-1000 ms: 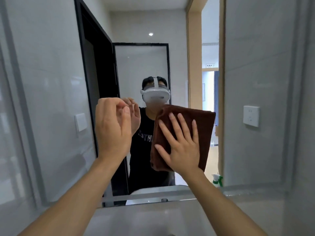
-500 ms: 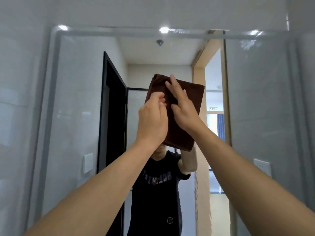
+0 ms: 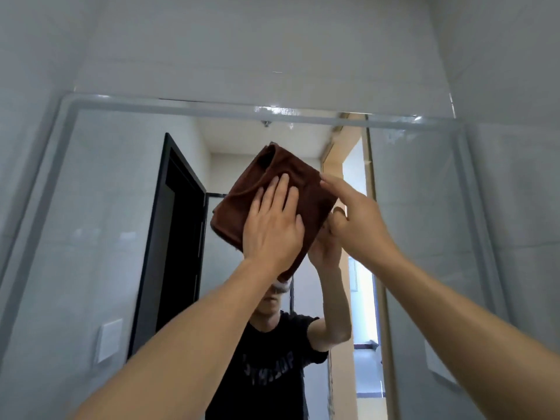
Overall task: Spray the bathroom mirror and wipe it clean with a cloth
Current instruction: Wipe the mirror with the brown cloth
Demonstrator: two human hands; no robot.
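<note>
On the mirror (image 3: 106,222), flat left hand (image 3: 272,228) presses the tilted cloth (image 3: 260,189), corner upward; right hand (image 3: 357,219) pinches its edge.

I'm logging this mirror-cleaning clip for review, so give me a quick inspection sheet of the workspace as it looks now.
Surface: mirror, droplets near its top edge.
Job's things: brown cloth flat against the glass; no spray bottle seen.
Clutter: nothing seen.
Hands: left hand pressing flat on the cloth; right hand at the cloth's right edge, grip unclear.
Cables: nothing seen.
Surroundings: grey tiled wall; dark doorway and wall switch in reflection.
</note>
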